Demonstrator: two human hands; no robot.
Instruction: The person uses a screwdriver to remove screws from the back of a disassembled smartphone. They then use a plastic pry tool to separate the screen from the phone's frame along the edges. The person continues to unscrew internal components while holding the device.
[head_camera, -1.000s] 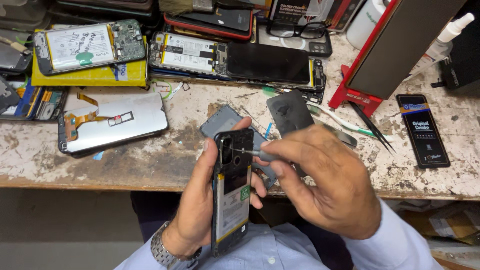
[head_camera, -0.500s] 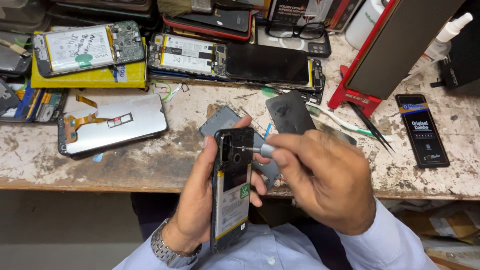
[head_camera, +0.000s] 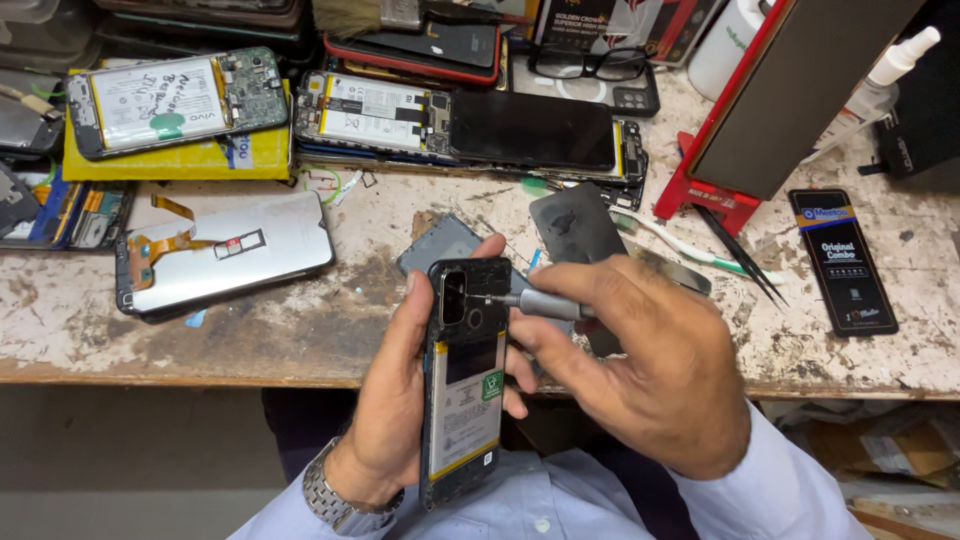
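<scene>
Fingers (head_camera: 420, 310) of the left hand (head_camera: 395, 400) wrap around the edges of an opened phone (head_camera: 465, 380), held upright above the near edge of the workbench (head_camera: 300, 330) with its back cover off, so that the battery and black inner frame face the camera; a metal watch (head_camera: 335, 500) sits on that wrist. The right hand (head_camera: 650, 370) is closed in a pinch on a slim grey screwdriver (head_camera: 535, 303), whose tip touches the upper part of the phone's frame, just beside the camera opening. Behind the hands, on the worn, stained bench top, lie a dark back cover (head_camera: 575, 225) and a grey panel (head_camera: 440, 245), both partly hidden by the fingers. To the left rests a detached display panel (head_camera: 225, 250) with an orange flex cable, face down. Farther back are two more opened phones, one on a yellow pad (head_camera: 175, 100) and one beside a dark screen (head_camera: 460, 125). At the right stand a red-edged holder (head_camera: 720, 190), black tweezers (head_camera: 740, 255), a black packet (head_camera: 843, 260) and a white spray bottle (head_camera: 880, 85); spectacles (head_camera: 585, 62) lie at the rear.
</scene>
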